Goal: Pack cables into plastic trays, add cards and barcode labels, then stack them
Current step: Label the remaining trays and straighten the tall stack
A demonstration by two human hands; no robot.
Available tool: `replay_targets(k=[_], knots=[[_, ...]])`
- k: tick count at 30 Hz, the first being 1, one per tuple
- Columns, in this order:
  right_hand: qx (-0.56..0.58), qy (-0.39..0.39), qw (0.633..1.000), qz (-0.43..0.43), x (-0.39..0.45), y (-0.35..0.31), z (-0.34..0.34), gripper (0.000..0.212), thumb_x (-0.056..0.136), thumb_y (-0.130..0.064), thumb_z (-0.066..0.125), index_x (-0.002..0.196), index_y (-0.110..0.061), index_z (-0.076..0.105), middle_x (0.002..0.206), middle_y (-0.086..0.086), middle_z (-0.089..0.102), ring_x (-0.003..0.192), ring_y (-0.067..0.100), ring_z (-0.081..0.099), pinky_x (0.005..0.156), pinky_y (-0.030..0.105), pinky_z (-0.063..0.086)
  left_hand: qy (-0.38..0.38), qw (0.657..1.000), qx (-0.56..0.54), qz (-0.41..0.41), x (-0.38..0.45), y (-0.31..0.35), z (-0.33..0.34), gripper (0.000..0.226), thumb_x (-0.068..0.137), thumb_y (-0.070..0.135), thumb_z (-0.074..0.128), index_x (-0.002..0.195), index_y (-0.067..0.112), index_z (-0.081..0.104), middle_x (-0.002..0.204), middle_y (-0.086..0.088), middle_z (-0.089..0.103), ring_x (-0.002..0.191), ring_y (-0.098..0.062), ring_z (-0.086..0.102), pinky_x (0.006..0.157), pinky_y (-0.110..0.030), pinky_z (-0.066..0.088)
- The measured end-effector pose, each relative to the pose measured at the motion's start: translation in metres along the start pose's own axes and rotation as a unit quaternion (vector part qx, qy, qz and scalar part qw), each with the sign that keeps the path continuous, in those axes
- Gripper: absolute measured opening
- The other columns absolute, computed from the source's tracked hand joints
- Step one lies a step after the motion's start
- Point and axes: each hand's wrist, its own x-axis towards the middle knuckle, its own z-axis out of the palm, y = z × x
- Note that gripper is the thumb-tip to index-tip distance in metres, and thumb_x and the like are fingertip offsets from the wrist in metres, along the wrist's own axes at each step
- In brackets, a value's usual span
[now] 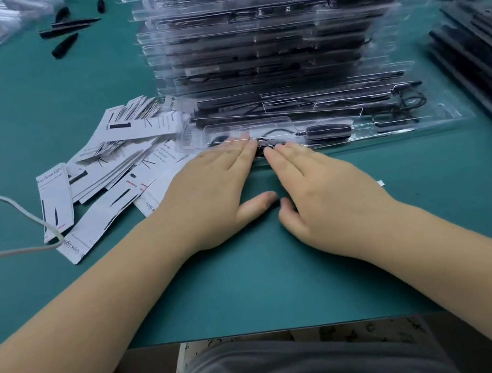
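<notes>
- The clear plastic tray [386, 125] I am working on lies flat on the green worktop [250, 278], just in front of the tall stack of filled trays [275, 34].
- My left hand [208, 191] and right hand [325, 189] lie side by side, fingers [241, 148] straight and flat; the tips press on the tray's near edge, gripping nothing.
- A thin black cable [278, 132] runs along the near channel to an oval black plug body [328, 133]; I cannot tell whether it is fully seated under my fingertips.
- I judge the tray light, thin-walled and springy: it should flex and may crease if pinched in the middle, so I would lift it by the two short ends or the flat outer rim.
- The plastic looks glossy and slick, so stacked trays may slide; the stack already leans unevenly.
- The cable looks soft and limp, likely to spring out of its channel; pressing along its length suits it better than pulling.
- White printed cards [106, 172] lie fanned loosely to the left, thin and easy to bend; I would pick one by an edge.
- Long black rods [481, 42] lie to the right, and a grey cord [18, 211] crosses the left of the worktop.
</notes>
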Motion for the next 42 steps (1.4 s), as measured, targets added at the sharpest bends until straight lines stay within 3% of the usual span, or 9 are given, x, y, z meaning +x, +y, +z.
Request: replay_targets(k=[5,8,12,16,21,24,30,39,42], knots=[[-0.025,-0.098,0.995,0.0,0.003,0.005,-0.005,0.052,0.077,-0.021,0.051,0.118,0.011,0.057,0.121,0.028,0.058,0.11,0.038,0.054,0.101,0.039,0.039,0.001,1.0,-0.009,0.026,-0.002,-0.002,0.001,0.086,0.082,0.07,0.022,0.151,0.02,0.015,0.157,-0.006,0.019,0.144,-0.02,0.016,0.115,-0.029,0.006],[0.011,-0.134,0.991,0.008,0.004,0.01,-0.004,0.061,0.088,-0.028,0.042,0.143,-0.005,0.032,0.148,0.02,0.029,0.136,0.032,0.028,0.113,0.038,0.019,0.0,0.999,-0.006,0.032,-0.003,-0.001,0.0,0.088,0.076,0.071,0.013,0.151,0.025,0.008,0.159,-0.001,0.002,0.146,-0.02,0.007,0.118,-0.033,0.006],[0.036,-0.168,0.985,0.016,0.009,0.016,-0.01,0.061,0.08,-0.039,0.039,0.136,-0.016,0.042,0.143,0.011,0.031,0.122,0.027,0.04,0.1,0.03,0.024,-0.002,1.0,0.005,0.023,-0.002,-0.003,0.002,0.096,0.073,0.074,0.006,0.151,0.02,0.001,0.15,0.009,-0.016,0.146,-0.013,-0.008,0.115,-0.026,-0.009],[0.078,-0.189,0.979,0.01,0.009,0.02,-0.018,0.06,0.075,-0.043,0.038,0.129,-0.018,0.048,0.143,0.006,0.033,0.118,0.024,0.041,0.096,0.027,0.024,-0.009,1.0,0.013,0.013,-0.002,-0.002,0.001,0.097,0.071,0.076,0.004,0.152,0.023,0.002,0.159,0.003,-0.003,0.146,-0.012,0.001,0.114,-0.025,-0.003],[0.088,-0.185,0.979,0.013,0.002,0.012,-0.008,0.059,0.086,-0.038,0.037,0.14,-0.013,0.036,0.158,0.01,0.006,0.145,0.021,-0.002,0.115,0.031,-0.001,-0.002,1.0,0.02,-0.008,-0.001,0.002,0.0,0.1,0.068,0.078,0.007,0.152,0.023,0.011,0.159,0.004,0.013,0.145,-0.013,0.011,0.116,-0.03,0.008],[0.096,-0.172,0.98,0.035,0.003,0.005,-0.004,0.062,0.08,-0.041,0.033,0.133,-0.009,0.037,0.153,0.01,0.013,0.144,0.024,-0.004,0.114,0.036,-0.012,0.001,1.0,0.012,-0.007,-0.001,0.001,0.0,0.099,0.069,0.078,0.012,0.151,0.022,0.017,0.157,0.003,0.019,0.144,-0.015,0.015,0.117,-0.035,0.014],[0.091,-0.119,0.988,0.042,0.007,0.009,-0.004,0.061,0.076,-0.045,0.042,0.123,-0.007,0.048,0.124,0.012,0.041,0.122,0.029,0.035,0.106,0.031,0.016,0.008,1.0,0.008,0.012,-0.002,-0.001,0.002,0.098,0.071,0.076,0.013,0.151,0.02,0.014,0.158,0.003,0.014,0.145,-0.014,0.012,0.116,-0.03,0.006],[0.094,-0.152,0.984,-0.002,0.006,0.02,-0.005,0.079,0.076,-0.045,0.039,0.145,-0.009,0.029,0.144,0.01,0.032,0.132,0.025,0.029,0.113,0.027,0.012,-0.001,1.0,0.006,0.016,-0.001,-0.003,0.002,0.094,0.071,0.077,0.009,0.151,0.028,0.007,0.159,0.009,0.006,0.146,-0.012,0.006,0.115,-0.03,0.007],[0.043,-0.092,0.995,0.002,0.004,0.013,-0.001,0.059,0.083,-0.034,0.038,0.124,0.004,0.056,0.13,0.02,0.054,0.126,0.032,0.045,0.109,0.04,0.03,-0.004,1.0,0.011,0.004,0.0,-0.001,0.002,0.095,0.07,0.078,0.007,0.152,0.029,0.007,0.159,0.01,0.007,0.145,-0.01,0.006,0.114,-0.03,0.008]])
